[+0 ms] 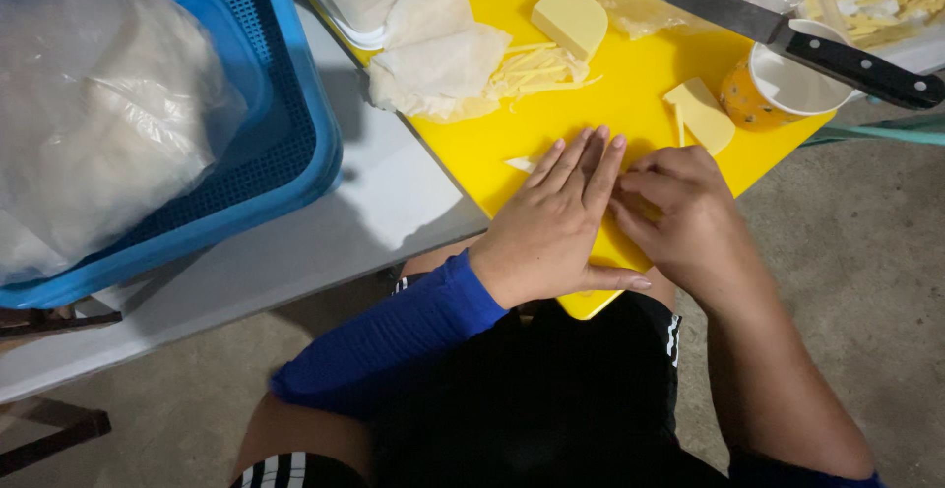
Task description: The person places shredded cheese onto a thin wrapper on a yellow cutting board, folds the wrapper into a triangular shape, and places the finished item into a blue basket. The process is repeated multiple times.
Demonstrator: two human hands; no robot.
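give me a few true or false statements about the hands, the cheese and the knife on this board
1. Both hands rest on the yellow cutting board. True: the left hand lies flat and the right hand is curled beside it.
2. The right hand holds the knife. False: the knife lies across the cup, untouched.
3. A cheese block sits at the far side of the board. True.
4. The basket is red. False: it is blue.
5. Cheese strips lie next to the white wrappers. True.
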